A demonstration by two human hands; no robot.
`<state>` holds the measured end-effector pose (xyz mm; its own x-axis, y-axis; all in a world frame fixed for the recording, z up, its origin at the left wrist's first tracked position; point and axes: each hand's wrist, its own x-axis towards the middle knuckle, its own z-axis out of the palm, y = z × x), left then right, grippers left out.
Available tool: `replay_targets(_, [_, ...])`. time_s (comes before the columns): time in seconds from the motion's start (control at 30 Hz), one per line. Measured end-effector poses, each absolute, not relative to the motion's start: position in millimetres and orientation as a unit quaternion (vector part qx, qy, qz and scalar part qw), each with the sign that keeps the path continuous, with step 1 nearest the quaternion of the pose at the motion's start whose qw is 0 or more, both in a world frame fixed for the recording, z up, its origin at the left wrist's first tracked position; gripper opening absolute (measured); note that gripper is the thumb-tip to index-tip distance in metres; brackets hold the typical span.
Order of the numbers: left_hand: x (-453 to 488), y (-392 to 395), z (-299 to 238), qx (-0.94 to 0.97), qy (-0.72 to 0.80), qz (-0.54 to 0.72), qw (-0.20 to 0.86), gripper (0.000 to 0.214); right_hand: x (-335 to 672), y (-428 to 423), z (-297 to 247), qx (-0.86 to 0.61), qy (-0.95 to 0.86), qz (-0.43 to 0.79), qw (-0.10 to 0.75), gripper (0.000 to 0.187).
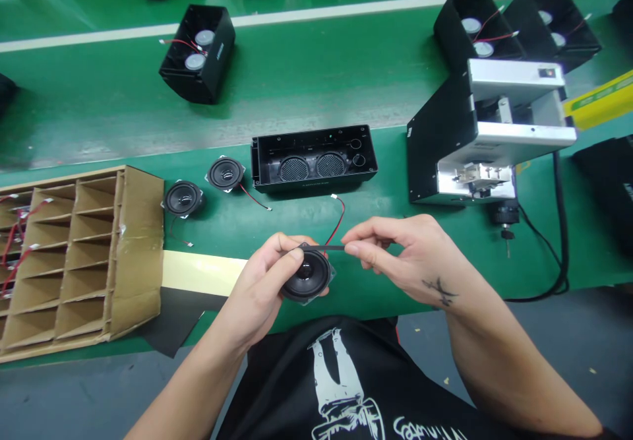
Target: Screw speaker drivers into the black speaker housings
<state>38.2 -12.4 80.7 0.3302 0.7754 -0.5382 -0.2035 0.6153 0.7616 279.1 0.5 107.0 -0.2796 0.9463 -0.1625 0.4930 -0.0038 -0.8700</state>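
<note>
My left hand (264, 282) is closed round a small round black speaker driver (306, 276), held above the near edge of the green bench. My right hand (395, 255) pinches a thin black strip (326, 248) that runs across the top of the driver to my left fingers. The driver's red and black wire (337, 222) loops up to a white plug. Behind my hands lies an open black speaker housing (313, 159) with two round grilles inside.
Two more drivers (182, 198) (226, 173) lie left of the housing. A cardboard divider box (69, 255) sits at the left. A black and silver machine (487, 136) stands at the right. Further housings with drivers rest on the green belt (198, 53) (477, 31).
</note>
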Motion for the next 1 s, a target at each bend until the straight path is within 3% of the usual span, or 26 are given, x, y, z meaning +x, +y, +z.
replay_targets(0.2, [42.4,-10.7,81.0,0.281,0.485,0.315,0.766,0.033,279.0,1.9,104.0,-0.551,-0.659,0.446,0.254,0.016])
replay_targets(0.4, [35.7,-6.9,72.0,0.358,0.488,0.246,0.757,0.050,287.6,6.2,104.9,-0.546,-0.677,0.445,0.212,0.017])
replay_targets(0.63, [29.9,-8.2,63.3,0.539,0.506,0.168,0.651,0.050,296.3,13.1,106.6,-0.497,-0.779,0.351,0.155,0.017])
replay_targets(1.0, [23.8,-12.3,68.3,0.486,0.453,0.170,0.728,0.040,295.2,10.5,105.1,-0.470,-0.782,0.357,0.200,0.017])
